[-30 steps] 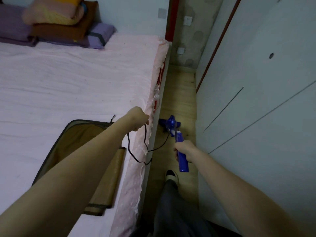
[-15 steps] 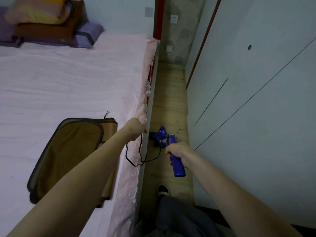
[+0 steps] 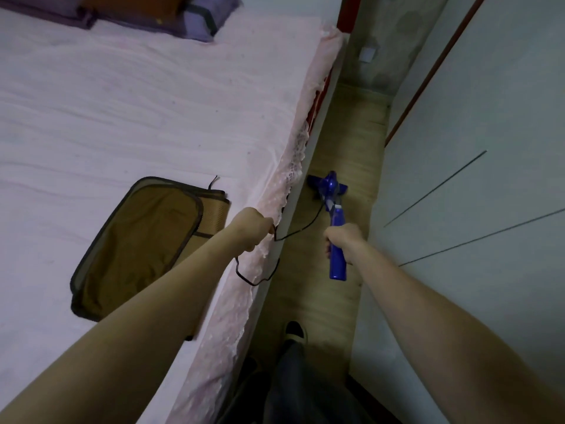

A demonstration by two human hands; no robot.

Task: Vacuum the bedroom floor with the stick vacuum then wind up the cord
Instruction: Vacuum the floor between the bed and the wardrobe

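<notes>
In the centre right of the frame the right hand [image 3: 344, 240] has its fingers wrapped round the blue handle of the stick vacuum [image 3: 334, 221], which slants down to its head on the narrow strip of wooden floor [image 3: 345, 142] between the bed [image 3: 153, 102] and the pale wardrobe doors [image 3: 489, 133] on the right. At centre frame the left hand [image 3: 252, 228] is held over the lacy edge of the bed, its fingers curled tight round the black cord [image 3: 298, 232]; one stretch of cord runs from that fist across to the vacuum body, and a slack loop hangs below the wrist against the bed's side. On the pink sheet, left of the left forearm, lies a folded brown mat [image 3: 137, 240] with dark edging. Purple and brown pillows [image 3: 195, 22] sit at the upper left. At the bottom centre a dark trouser leg and a shoe [image 3: 295, 332] stand on the floor.
</notes>
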